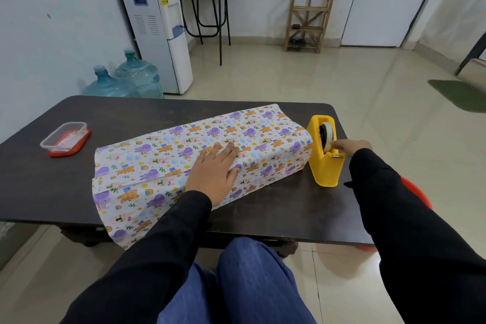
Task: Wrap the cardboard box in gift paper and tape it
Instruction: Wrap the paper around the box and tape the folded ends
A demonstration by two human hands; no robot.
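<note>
Your left hand (213, 173) lay flat, fingers straight, on the paper-covered box (163, 150) on the dark table (263, 216). Your right hand (352, 146) touched the tape roll (327, 134); I could not tell if it pinched. A water cooler (155, 21) stood far beyond your hands.

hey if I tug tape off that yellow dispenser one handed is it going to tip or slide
Probably some tipping risk: the tape dispenser stands tall and narrow, with the roll mounted high. It may also slide, since the table looks smooth. Its weight can't be judged.
</note>
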